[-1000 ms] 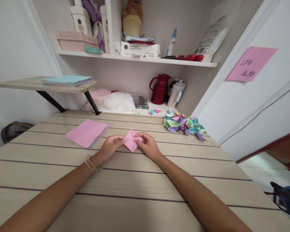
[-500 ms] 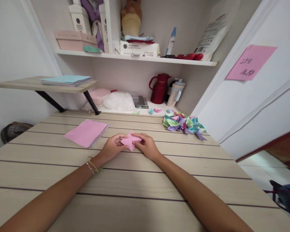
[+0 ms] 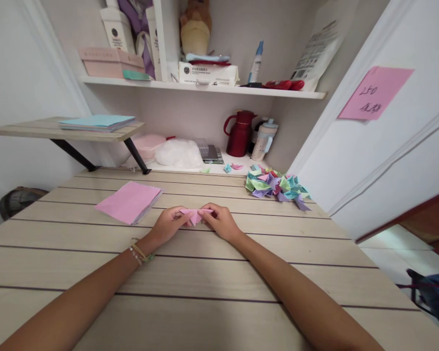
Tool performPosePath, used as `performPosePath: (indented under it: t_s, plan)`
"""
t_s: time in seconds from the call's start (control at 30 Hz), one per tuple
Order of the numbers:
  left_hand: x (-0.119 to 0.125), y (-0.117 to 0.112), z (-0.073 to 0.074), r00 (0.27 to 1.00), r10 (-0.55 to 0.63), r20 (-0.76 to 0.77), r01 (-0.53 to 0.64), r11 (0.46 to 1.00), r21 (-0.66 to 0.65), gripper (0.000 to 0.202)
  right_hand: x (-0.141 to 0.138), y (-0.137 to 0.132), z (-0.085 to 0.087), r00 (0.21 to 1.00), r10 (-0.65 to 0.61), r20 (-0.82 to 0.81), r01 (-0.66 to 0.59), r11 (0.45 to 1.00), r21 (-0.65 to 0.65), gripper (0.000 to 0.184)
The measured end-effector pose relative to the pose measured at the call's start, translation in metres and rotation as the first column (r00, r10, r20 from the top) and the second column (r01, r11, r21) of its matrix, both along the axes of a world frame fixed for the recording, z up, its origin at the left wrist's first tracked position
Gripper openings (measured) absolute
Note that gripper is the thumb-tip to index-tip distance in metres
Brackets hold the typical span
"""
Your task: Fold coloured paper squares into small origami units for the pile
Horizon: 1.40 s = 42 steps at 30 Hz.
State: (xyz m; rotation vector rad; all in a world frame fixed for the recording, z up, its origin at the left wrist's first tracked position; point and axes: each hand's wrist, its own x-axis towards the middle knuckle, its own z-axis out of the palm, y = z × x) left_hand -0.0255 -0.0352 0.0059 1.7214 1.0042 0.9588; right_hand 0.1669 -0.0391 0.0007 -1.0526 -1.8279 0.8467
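A pink origami paper [image 3: 195,216] is held between both hands above the wooden table [image 3: 205,273]. It is folded in half, with a straight upper edge and a point hanging at the middle. My left hand [image 3: 169,222] pinches its left end, thumb in front. The right end is gripped by my right hand [image 3: 220,221] between thumb and fingers. Left of the hands lies a stack of pink paper sheets [image 3: 129,203]. A heap of folded paper pieces [image 3: 277,186] in green, blue, purple and pink sits at the far right of the table.
A raised wooden stand [image 3: 29,129] at the left bears blue paper sheets [image 3: 98,121]. Behind the table are a white plastic bag [image 3: 179,153], a red jug [image 3: 240,134] and a light tumbler [image 3: 265,140]. A shelf [image 3: 153,85] runs above them.
The pink origami paper has gone from a spread, star-like shape to one folded in half with a straight top edge. Both hands still grip its ends; the view has shifted slightly.
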Motion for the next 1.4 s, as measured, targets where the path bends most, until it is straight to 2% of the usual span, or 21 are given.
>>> performPosePath:
  t_s: [0.27, 1.4]
  plan:
    - [0.0006, 0.0006, -0.0002, 1.000, -0.010, 0.023, 0.011, 0.999, -0.039, 0.021, 0.0001, -0.0001, -0.0005, 0.999, -0.026, 0.021, 0.025, 0.999, 0.036, 0.027]
    - [0.0026, -0.0021, -0.0019, 0.998, -0.029, -0.055, 0.030, 0.999, 0.024, 0.023, 0.0011, 0.0011, -0.0011, 0.996, 0.009, 0.089, -0.013, 0.999, 0.043, 0.023]
